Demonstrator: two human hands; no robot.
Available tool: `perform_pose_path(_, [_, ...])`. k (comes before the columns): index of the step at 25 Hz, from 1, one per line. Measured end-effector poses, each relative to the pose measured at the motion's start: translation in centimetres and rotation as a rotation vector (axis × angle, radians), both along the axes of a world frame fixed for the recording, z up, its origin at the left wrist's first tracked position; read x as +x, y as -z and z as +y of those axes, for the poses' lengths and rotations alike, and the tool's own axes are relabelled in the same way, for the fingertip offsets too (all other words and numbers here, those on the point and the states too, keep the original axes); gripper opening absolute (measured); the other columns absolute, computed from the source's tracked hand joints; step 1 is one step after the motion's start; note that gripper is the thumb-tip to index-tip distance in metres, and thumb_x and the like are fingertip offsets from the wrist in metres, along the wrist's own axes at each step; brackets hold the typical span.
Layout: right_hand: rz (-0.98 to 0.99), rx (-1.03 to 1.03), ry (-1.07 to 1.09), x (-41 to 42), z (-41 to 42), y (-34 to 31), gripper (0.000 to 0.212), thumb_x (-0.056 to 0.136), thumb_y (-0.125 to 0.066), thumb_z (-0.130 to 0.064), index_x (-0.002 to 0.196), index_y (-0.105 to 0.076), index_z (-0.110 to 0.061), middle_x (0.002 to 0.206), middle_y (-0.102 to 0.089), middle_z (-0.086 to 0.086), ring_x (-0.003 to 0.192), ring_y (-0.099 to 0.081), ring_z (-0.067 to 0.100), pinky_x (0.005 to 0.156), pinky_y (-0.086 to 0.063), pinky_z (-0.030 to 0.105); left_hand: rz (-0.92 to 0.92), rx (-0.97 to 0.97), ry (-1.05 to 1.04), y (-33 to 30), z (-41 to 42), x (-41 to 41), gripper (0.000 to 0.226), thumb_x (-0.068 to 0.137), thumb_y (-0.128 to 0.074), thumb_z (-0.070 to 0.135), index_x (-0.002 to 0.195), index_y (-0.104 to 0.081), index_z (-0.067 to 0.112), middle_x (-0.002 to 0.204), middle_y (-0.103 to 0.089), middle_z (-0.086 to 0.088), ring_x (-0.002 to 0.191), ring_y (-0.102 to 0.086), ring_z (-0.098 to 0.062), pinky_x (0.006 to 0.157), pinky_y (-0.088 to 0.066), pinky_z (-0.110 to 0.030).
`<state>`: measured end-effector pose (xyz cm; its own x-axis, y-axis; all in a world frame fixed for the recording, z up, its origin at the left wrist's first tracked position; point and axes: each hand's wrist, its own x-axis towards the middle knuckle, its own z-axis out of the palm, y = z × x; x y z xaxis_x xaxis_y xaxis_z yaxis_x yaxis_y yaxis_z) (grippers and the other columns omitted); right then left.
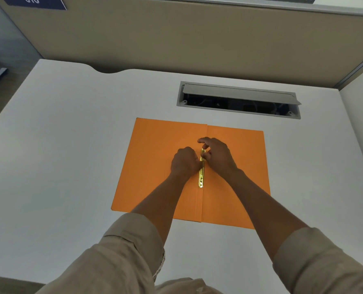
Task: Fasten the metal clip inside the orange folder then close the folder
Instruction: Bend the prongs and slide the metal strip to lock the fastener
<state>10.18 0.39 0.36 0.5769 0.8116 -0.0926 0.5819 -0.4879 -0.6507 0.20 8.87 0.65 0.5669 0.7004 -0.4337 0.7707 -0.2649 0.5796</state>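
Lay along the centre fold of the open folder, a gold-coloured metal clip, its near end bare and rounded with small holes, its far end hidden beneath fingers. Ran lengthwise with the crease, roughly midway between the folder's far and near edges. Was flanked by both hands: left hand curled into a loose fist, knuckles up, pressed against the clip's left side about its middle, thumb tucked toward the metal; right hand bent over the clip's far end, fingertips pinching or pressing the strip there, forefinger arched above it. Could not tell for certain whether either hand truly gripped the metal or merely bore down on it. Lay spread flat and fully open beneath them, the orange folder, both leaves on the white desk, slightly skewed, the right leaf's far edge set a little nearer than the left's. Rolled back to the forearms, beige sleeves on both arms, reaching in from the near edge. Stood open beyond the folder, toward the right, a grey cable hatch sunk in the desk, lid tilted up, dark wiring dimly visible within. Rose behind the desk a beige partition, a blue label with white numerals at its upper left corner.
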Motion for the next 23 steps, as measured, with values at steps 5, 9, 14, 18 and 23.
perform_pose_path(5, [-0.175,-0.156,-0.146,2.0,0.6,0.0,0.011,0.081,-0.065,-0.009,0.087,-0.068,-0.018,0.088,-0.065,0.001,0.083,-0.059,0.02,0.072,-0.049,0.035,-0.004,-0.026,0.007,0.0,-0.2,0.5,0.018,0.071,-0.076,0.026,0.08,-0.066,0.014,0.082,-0.07,-0.002,0.075,-0.068,-0.022,0.055,-0.047,-0.026])
perform_pose_path(9, [-0.211,-0.2,-0.148,2.9,0.4,0.2,0.003,0.082,-0.067,-0.014,0.083,-0.067,-0.016,0.083,-0.065,0.002,0.078,-0.059,0.02,0.066,-0.049,0.035,0.009,-0.026,0.006,0.4,0.2,0.6,0.023,0.067,-0.081,0.026,0.082,-0.067,0.015,0.083,-0.07,-0.003,0.074,-0.069,-0.022,0.061,-0.054,-0.029])
perform_pose_path(14, [-0.207,-0.213,-0.128,3.3,0.7,0.3,0.005,0.081,-0.071,-0.017,0.083,-0.066,-0.016,0.083,-0.066,0.002,0.077,-0.06,0.021,0.067,-0.051,0.037,0.031,-0.027,0.03,0.6,0.4,0.8,0.027,0.065,-0.084,0.031,0.08,-0.067,0.016,0.081,-0.071,-0.003,0.071,-0.071,-0.022,0.067,-0.06,-0.034])
perform_pose_path(18, [-0.262,-0.246,-0.052,3.2,1.0,0.4,0.017,0.08,-0.073,-0.03,0.079,-0.063,-0.016,0.079,-0.064,0.002,0.074,-0.058,0.021,0.061,-0.045,0.031,0.057,-0.003,0.057,0.4,0.5,0.9,0.029,0.065,-0.083,0.034,0.083,-0.067,0.016,0.084,-0.07,-0.003,0.073,-0.07,-0.021,0.066,-0.059,-0.033])
perform_pose_path(23, [-0.19,-0.293,0.049,3.2,1.5,0.4,0.025,0.076,-0.075,-0.037,0.072,-0.06,-0.018,0.076,-0.065,0.003,0.072,-0.06,0.022,0.059,-0.042,0.031,0.074,0.017,0.08,0.3,0.5,0.9,0.029,0.067,-0.082,0.034,0.084,-0.067,0.016,0.086,-0.069,-0.003,0.075,-0.069,-0.022,0.068,-0.058,-0.034])
